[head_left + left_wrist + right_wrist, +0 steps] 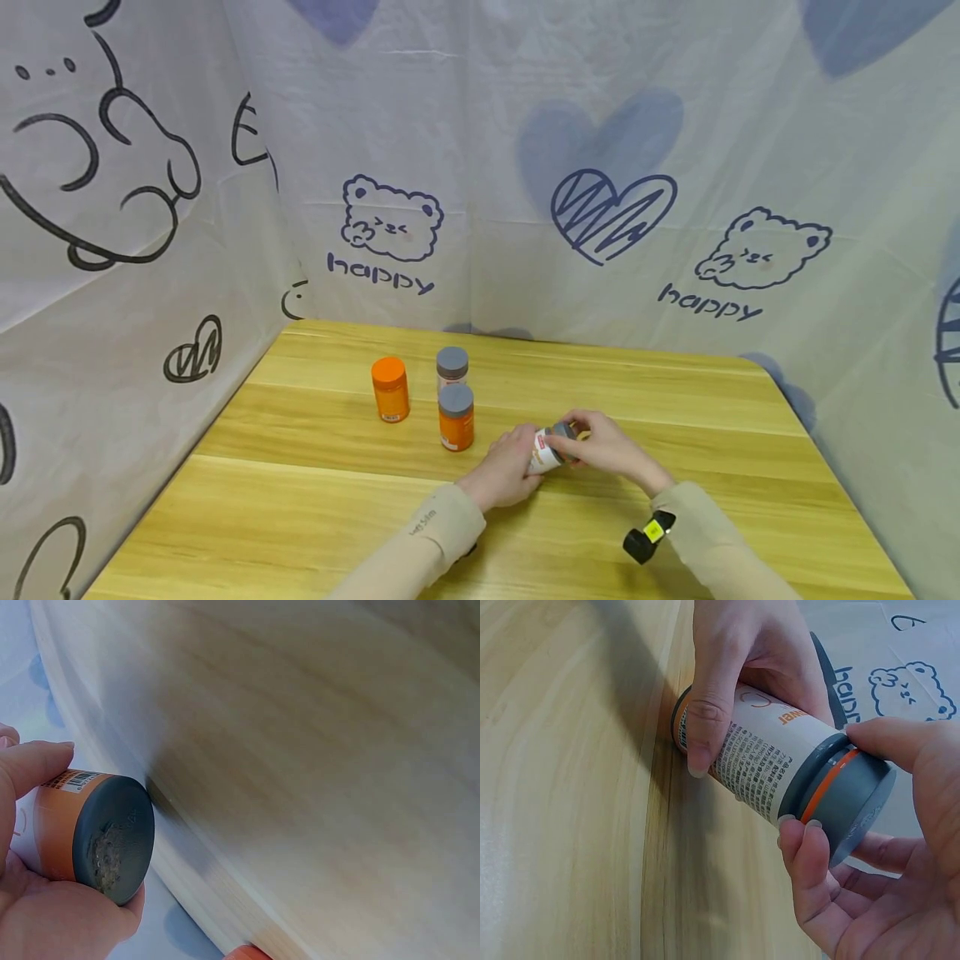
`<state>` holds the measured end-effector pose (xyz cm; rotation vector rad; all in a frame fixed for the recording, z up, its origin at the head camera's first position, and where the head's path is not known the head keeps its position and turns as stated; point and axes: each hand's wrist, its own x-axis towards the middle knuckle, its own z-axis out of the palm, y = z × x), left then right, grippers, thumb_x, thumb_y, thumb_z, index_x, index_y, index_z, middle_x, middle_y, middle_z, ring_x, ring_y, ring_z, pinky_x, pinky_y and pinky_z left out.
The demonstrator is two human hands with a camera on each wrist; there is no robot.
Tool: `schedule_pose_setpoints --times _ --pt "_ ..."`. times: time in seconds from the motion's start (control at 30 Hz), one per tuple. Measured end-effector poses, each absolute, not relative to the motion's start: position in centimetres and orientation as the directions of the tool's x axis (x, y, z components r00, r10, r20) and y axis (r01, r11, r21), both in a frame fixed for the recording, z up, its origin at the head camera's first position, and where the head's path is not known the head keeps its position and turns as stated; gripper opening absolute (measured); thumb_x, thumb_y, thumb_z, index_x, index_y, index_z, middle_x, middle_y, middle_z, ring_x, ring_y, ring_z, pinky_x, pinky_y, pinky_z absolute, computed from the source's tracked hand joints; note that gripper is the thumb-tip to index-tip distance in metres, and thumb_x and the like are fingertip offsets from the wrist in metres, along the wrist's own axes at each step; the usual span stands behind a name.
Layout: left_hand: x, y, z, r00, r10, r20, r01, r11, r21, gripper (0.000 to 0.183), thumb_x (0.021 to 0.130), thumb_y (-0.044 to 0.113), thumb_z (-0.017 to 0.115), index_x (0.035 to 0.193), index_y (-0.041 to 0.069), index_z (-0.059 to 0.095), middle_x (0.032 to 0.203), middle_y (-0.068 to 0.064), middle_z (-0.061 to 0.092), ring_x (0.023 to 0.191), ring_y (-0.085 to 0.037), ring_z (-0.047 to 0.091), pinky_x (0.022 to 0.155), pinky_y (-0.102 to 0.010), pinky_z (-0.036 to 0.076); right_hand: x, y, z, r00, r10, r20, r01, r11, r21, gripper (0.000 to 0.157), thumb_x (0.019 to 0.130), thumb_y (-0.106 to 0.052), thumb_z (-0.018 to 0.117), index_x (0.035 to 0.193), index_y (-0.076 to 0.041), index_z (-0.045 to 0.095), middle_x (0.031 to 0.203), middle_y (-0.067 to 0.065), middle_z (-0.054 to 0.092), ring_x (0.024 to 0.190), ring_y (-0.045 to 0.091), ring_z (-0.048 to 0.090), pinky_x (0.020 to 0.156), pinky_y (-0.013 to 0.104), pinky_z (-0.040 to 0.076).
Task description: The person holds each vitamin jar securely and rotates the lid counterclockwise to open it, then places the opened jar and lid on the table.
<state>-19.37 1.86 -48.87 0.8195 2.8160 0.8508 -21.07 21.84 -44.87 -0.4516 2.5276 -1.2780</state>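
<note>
A pill bottle (pixel 543 455) with a white label and a grey cap (pixel 861 806) is tilted over the table between both hands. My left hand (pixel 508 471) grips its body, thumb along the printed label. With thumb and fingers, my right hand (pixel 606 448) holds the cap end, where an orange ring (pixel 829 784) shows below the cap. The left wrist view shows the bottle's dark, scuffed base (pixel 116 840) and a barcode beside an orange band. Part of the label is hidden by the left hand.
Left of the hands stand an orange bottle with an orange cap (pixel 390 390), a grey-capped orange bottle (pixel 457 418), and a grey-capped bottle (pixel 452 363) partly hidden behind it. A printed cloth (pixel 495 275) hangs behind the wooden table (pixel 300 500).
</note>
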Motion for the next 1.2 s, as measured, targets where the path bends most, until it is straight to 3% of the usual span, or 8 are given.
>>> schedule_pose_setpoints --times 0.23,0.43,0.7,0.93,1.2 --pt "-19.41 1.85 -48.85 -0.849 0.524 0.067 0.47 0.692 0.548 0.056 0.091 0.016 0.075 0.137 0.006 0.044 0.121 -0.007 0.058 0.101 -0.018 0.052 0.088 -0.03 0.043 -21.01 22.14 -44.64 -0.893 -0.442 -0.086 -0.19 0.543 -0.818 0.04 0.095 -0.03 0.07 0.121 -0.001 0.061 0.102 0.014 0.064 0.076 0.017 0.061 0.064 0.029 0.057" --pt "-19.44 1.88 -48.86 -0.849 0.524 0.064 0.468 0.693 0.548 0.056 0.091 0.016 0.075 0.137 0.006 0.044 0.121 -0.006 0.058 0.101 -0.018 0.052 0.088 -0.03 0.043 -21.01 22.36 -44.56 -0.874 -0.484 -0.047 -0.257 0.54 -0.801 0.039 0.093 -0.026 0.072 0.121 -0.001 0.061 0.106 0.015 0.064 0.082 0.018 0.06 0.065 0.028 0.056" --pt "-19.49 1.87 -48.77 -0.853 0.52 0.049 0.458 0.699 0.549 0.058 0.091 0.017 0.074 0.138 0.006 0.043 0.122 -0.006 0.058 0.102 -0.017 0.051 0.088 -0.031 0.043 -21.17 22.56 -44.61 -0.851 -0.525 0.014 -0.346 0.54 -0.767 0.037 0.09 -0.025 0.075 0.117 -0.004 0.063 0.103 0.013 0.066 0.078 0.015 0.06 0.067 0.022 0.051" --pt "-19.46 1.85 -48.82 -0.856 0.516 0.046 0.454 0.704 0.546 0.058 0.091 0.016 0.075 0.139 0.005 0.044 0.123 -0.007 0.058 0.103 -0.018 0.052 0.088 -0.031 0.043 -21.31 22.72 -44.85 -0.828 -0.556 0.07 -0.416 0.526 -0.742 0.036 0.088 -0.022 0.077 0.117 -0.005 0.063 0.104 0.013 0.067 0.087 0.016 0.062 0.077 0.027 0.055" --pt "-19.38 1.83 -48.87 -0.854 0.517 0.057 0.462 0.704 0.539 0.057 0.09 0.016 0.075 0.137 0.006 0.045 0.121 -0.007 0.058 0.101 -0.017 0.052 0.087 -0.03 0.043 -21.15 22.63 -44.69 -0.833 -0.549 0.068 -0.408 0.525 -0.747 0.037 0.088 -0.02 0.077 0.119 -0.007 0.063 0.11 0.015 0.067 0.09 0.02 0.063 0.077 0.032 0.057"
